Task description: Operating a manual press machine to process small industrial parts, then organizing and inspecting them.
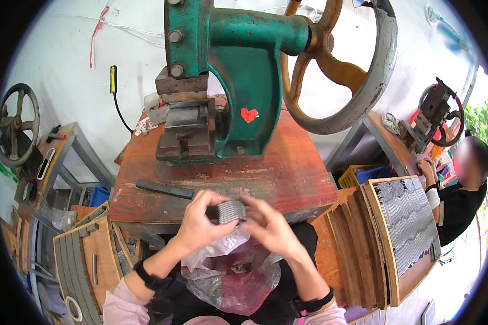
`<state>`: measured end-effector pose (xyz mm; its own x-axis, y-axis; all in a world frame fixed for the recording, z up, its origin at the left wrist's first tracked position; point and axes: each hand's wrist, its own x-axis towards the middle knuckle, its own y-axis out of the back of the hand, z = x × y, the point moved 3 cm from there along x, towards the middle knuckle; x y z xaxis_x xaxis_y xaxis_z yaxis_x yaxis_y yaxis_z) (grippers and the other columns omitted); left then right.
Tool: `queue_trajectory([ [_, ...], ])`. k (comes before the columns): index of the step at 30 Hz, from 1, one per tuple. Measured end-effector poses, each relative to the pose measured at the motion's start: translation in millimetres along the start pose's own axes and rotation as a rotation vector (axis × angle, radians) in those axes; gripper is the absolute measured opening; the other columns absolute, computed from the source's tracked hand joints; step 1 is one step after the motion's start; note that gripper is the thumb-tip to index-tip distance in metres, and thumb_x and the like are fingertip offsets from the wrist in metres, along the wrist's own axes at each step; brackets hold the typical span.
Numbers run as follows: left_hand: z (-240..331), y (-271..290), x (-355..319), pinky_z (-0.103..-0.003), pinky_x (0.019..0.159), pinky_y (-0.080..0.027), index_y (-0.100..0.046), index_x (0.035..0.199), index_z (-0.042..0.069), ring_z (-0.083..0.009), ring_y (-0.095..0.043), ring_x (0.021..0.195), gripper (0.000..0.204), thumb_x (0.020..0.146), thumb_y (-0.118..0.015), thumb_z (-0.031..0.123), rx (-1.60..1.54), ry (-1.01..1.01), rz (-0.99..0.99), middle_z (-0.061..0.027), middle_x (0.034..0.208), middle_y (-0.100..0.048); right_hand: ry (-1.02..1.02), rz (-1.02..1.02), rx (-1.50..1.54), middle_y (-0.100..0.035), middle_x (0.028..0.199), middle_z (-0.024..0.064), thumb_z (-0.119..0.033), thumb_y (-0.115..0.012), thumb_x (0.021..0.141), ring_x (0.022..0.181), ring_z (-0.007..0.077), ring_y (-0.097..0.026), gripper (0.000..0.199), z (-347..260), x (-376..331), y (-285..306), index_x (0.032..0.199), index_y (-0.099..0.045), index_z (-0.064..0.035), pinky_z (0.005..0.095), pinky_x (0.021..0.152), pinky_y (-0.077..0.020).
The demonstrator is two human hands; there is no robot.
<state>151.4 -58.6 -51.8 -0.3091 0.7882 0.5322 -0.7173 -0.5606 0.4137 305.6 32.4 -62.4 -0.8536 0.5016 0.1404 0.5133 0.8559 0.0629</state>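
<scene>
One ribbed grey stack (231,213) held near front edge of red-brown surface (287,179), above crumpled plastic bag (211,279). My left grip (199,221) clamped round its left side; my right grip (268,225) at its right side, blurred, cannot tell if closed on it. Stack between both, neither nearer; long axis unclear. Dark bar (164,189) lies crosswise beyond left grip

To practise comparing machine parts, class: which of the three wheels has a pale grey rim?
The wheel on the green press, upper right of centre; the far-left wheel and far-right wheel have dark rims.
</scene>
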Motion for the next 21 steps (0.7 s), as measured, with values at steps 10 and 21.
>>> queue_trajectory([
  [10, -34.1, -32.2, 48.7, -0.037, 0.089, -0.043, -0.032, 0.127, -0.001, -0.0283, -0.054, 0.099, 0.076, 0.065, -0.076, 0.012, 0.201, 0.008, -0.298, -0.0176, 0.107, -0.056, 0.274, -0.076, -0.899, -0.054, 0.113, 0.0253, 0.000, -0.064, 0.073, 0.111, 0.0402, -0.048, 0.056, -8.1, 50.2, 40.0, 0.124, -0.044, 0.0055, 0.0450, 0.094, -0.0395],
  [21, -45.1, -19.2, 39.5, -0.035, 0.088, -0.045, -0.017, 0.140, 0.003, -0.0230, -0.053, 0.099, 0.094, 0.064, -0.072, 0.003, -0.154, 0.124, -0.295, -0.0176, 0.123, -0.045, 0.122, -0.232, -0.990, -0.055, 0.106, 0.0226, -0.014, -0.067, 0.067, 0.106, 0.0401, -0.050, 0.053, -17.6, 79.8, 26.6, 0.115, -0.053, 0.0051, 0.0450, 0.091, -0.0424],
])
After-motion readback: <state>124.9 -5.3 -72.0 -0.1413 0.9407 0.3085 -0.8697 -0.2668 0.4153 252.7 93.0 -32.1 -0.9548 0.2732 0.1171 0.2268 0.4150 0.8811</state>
